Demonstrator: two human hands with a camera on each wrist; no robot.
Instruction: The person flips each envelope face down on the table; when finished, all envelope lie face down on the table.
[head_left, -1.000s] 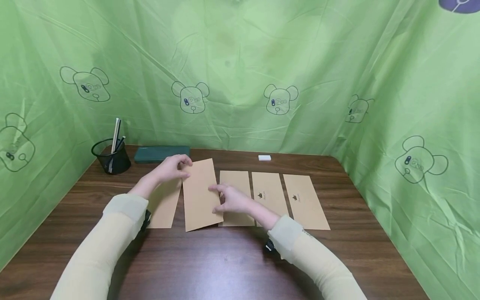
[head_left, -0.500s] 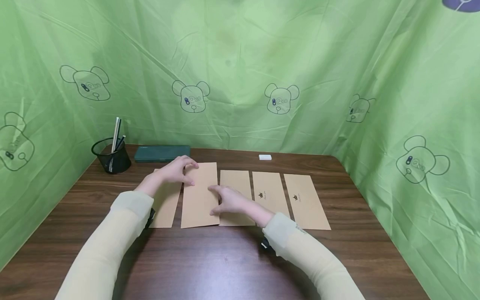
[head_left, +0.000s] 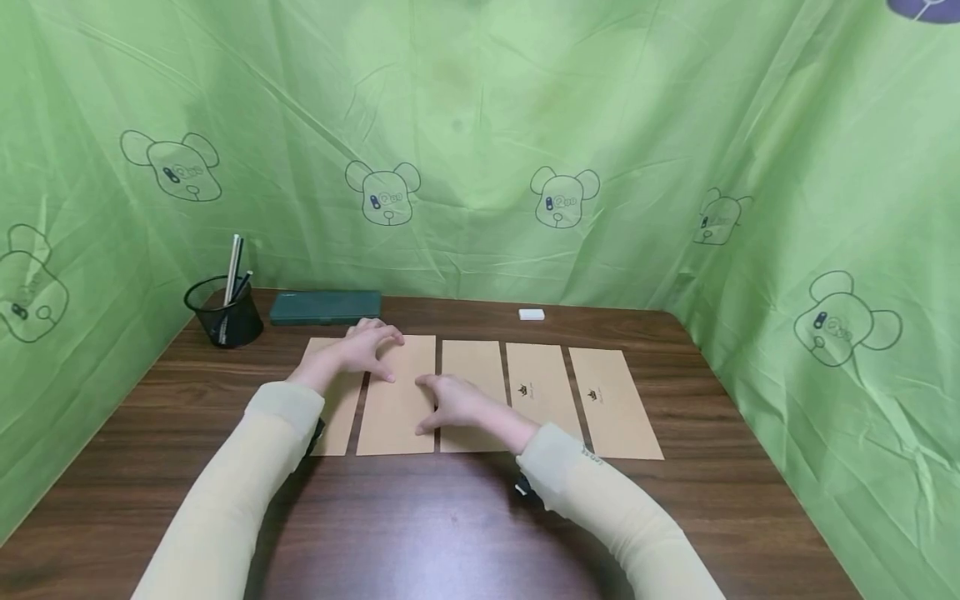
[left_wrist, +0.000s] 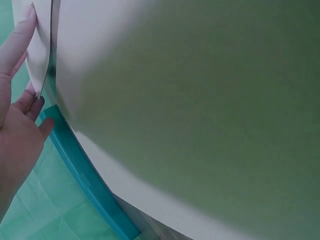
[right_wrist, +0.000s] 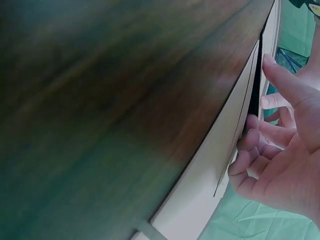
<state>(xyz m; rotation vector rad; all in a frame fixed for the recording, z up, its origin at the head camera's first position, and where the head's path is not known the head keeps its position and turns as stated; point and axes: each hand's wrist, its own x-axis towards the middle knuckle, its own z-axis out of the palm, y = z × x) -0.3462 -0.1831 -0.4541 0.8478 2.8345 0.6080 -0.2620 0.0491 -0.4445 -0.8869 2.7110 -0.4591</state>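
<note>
Several brown paper envelopes lie side by side in a row. My left hand (head_left: 367, 348) rests at the upper left of the second envelope (head_left: 397, 417) from the left, its thumb over the face. In the left wrist view, that hand's fingers reach round a paper corner (left_wrist: 39, 75). My right hand (head_left: 457, 402) touches the same envelope near its right edge, thumb and index finger spread apart. The right wrist view shows its other fingertips bent beside the paper edge. Part of the leftmost envelope (head_left: 341, 417) is hidden behind my left hand and sleeve.
Two envelopes at the right bear small black crown prints, the far one (head_left: 618, 408) and its neighbour (head_left: 538, 367). A green case (head_left: 325, 308), a black mesh pen holder (head_left: 228, 321) with pens and a white eraser (head_left: 532, 314) stand along the back. Green cloth (head_left: 480, 250) hangs behind.
The second envelope, tilted and raised a second ago, has come down flat in line with the others. My left hand has moved right and slightly down; my right hand has shifted slightly left.
</note>
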